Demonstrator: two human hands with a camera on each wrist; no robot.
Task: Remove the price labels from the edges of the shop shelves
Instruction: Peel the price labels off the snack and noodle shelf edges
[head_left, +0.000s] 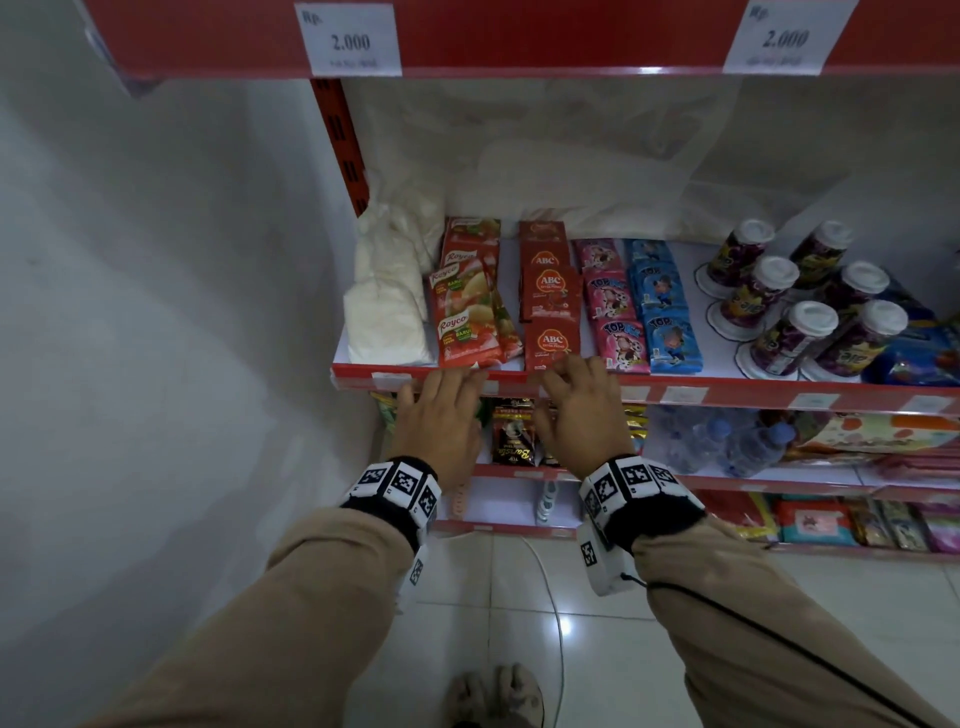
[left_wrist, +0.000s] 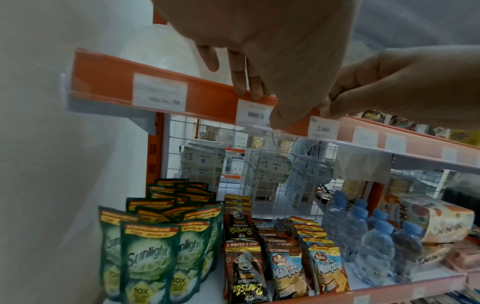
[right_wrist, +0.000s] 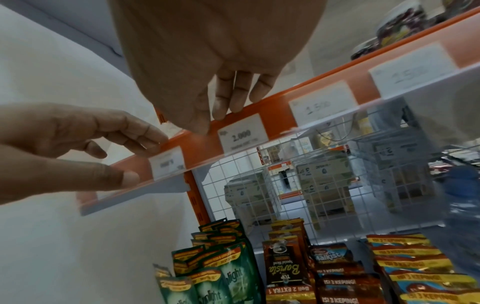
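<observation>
Price label (left_wrist: 253, 112) flat along shelf edge (left_wrist: 155, 82)

Both arms reach forward, in tan sleeves with marker bands on the wrists. The left hand (head_left: 439, 415) is held palm down, fingers (left_wrist: 240, 82) stretched forward and a little bent, thumb (right_wrist: 111, 176) below them. The right hand (head_left: 579, 410) is just beside it, also palm down, fingers (right_wrist: 226, 98) bent down at the tips, close together.
</observation>
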